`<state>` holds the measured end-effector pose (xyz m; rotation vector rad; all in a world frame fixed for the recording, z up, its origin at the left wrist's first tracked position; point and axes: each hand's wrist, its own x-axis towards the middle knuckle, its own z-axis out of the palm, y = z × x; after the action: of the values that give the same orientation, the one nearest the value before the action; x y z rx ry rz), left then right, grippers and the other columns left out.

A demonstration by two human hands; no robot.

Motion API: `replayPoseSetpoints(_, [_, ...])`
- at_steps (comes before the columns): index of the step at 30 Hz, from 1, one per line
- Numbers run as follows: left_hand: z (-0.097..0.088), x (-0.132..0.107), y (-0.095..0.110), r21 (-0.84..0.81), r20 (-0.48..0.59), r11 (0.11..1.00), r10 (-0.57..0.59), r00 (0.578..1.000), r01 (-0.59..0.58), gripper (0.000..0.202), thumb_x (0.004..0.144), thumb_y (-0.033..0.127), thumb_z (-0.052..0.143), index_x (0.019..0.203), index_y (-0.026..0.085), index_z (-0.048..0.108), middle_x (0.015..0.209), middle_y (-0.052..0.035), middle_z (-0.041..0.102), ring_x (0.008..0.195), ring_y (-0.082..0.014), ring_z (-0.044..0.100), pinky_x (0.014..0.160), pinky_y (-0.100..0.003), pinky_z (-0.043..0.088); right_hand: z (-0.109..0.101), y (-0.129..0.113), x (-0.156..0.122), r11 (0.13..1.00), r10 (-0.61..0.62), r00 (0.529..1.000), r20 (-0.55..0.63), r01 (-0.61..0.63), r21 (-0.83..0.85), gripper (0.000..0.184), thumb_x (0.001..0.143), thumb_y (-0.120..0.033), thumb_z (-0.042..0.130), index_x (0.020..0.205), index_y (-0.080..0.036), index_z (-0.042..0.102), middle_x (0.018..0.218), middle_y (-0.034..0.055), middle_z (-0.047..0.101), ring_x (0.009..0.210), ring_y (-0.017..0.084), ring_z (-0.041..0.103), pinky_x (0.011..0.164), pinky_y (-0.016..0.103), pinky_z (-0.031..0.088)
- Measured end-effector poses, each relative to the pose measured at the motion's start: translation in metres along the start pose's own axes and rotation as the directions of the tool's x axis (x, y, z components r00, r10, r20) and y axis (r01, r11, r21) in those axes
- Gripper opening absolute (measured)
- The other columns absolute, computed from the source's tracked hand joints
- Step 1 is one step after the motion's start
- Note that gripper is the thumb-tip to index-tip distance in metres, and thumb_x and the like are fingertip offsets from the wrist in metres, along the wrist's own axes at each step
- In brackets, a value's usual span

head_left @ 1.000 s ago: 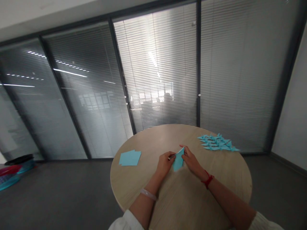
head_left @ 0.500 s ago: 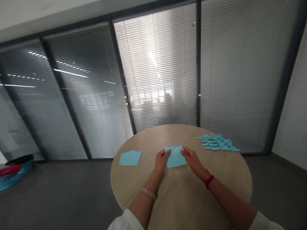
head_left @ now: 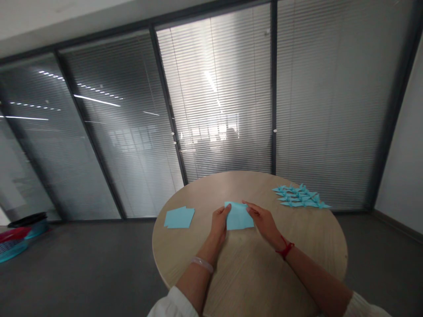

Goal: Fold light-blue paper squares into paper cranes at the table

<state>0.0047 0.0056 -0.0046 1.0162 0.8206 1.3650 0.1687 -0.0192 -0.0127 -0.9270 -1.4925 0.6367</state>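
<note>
- Paper sheet (head_left: 239, 217), pale blue, lies flat near the middle of the table (head_left: 307, 240), between the two hands; whether it has any creases is too faint to tell.
- Left hand (head_left: 218, 223) curls against the sheet's left edge, though a pinch cannot be confirmed. Right hand (head_left: 262, 221) lies with its fingers stretched over the far right corner, not gripping. The hands stand apart.
- Handling looks best with light, even pressure from both sides, so the sheet stays square and doesn't slide on the smooth wood. Any crease would probably come out cleaner if run slowly from the middle outward.
- Paper stack (head_left: 179, 217), same blue, sits left, just beyond the reach of the left fingers.
- Origami cranes (head_left: 299, 197) crowd the far right, close to the table's edge, so a wide sweep of the right hand could knock them.
- Open wood lies directly near the sheet and between it and the cranes, giving both forearms room.
- Round edge curves away close beyond the stack on the left.
</note>
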Motion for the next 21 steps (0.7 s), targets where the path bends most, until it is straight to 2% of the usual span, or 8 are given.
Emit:
replayPoseSetpoints(4, [-0.0005,-0.0008,0.0032,-0.028,-0.038,0.999,-0.028,0.999,0.027,0.039,0.059,0.045,0.075,0.062,0.008,0.062,0.053,-0.0031,0.059,0.045,-0.0117,0.052,0.049,-0.025,0.043,-0.001,-0.002,-0.0021,0.996,-0.077,0.993,0.084,0.08,-0.037,0.032,0.085,-0.04,0.049,0.109,-0.027,0.066,0.114,0.002,0.065,0.107,0.024,0.058,0.097,0.041,0.042])
replayPoseSetpoints(11, [-0.0039,0.0032,0.004,-0.012,-0.058,0.999,-0.033,0.998,0.033,0.04,0.061,0.046,0.073,0.066,0.008,0.063,0.059,-0.0068,0.063,0.05,-0.0151,0.058,0.051,-0.026,0.045,-0.0028,0.0005,-0.0043,0.979,-0.165,0.97,0.18,0.183,-0.085,0.029,0.088,-0.033,0.046,0.107,-0.029,0.067,0.111,0.002,0.066,0.103,0.022,0.061,0.093,0.039,0.045])
replayPoseSetpoints(16, [-0.0056,0.0044,0.0052,-0.016,-0.069,1.0,-0.028,0.997,0.027,0.042,0.059,0.048,0.074,0.064,0.008,0.061,0.057,-0.006,0.062,0.048,-0.0138,0.056,0.049,-0.025,0.043,-0.0025,-0.0025,-0.0046,0.959,-0.22,0.954,0.204,0.249,-0.131,0.028,0.089,-0.03,0.045,0.106,-0.03,0.067,0.108,0.0027,0.068,0.098,0.021,0.063,0.089,0.038,0.048])
replayPoseSetpoints(21, [-0.0064,0.0058,0.0034,-0.005,-0.06,1.0,-0.016,0.998,0.016,0.046,0.055,0.051,0.075,0.063,0.008,0.06,0.053,-0.0039,0.059,0.045,-0.0121,0.052,0.046,-0.023,0.04,-0.0022,-0.0033,-0.0045,0.918,-0.316,0.918,0.241,0.359,-0.167,0.028,0.09,-0.029,0.046,0.107,-0.027,0.067,0.111,0.0053,0.066,0.099,0.019,0.062,0.088,0.034,0.049])
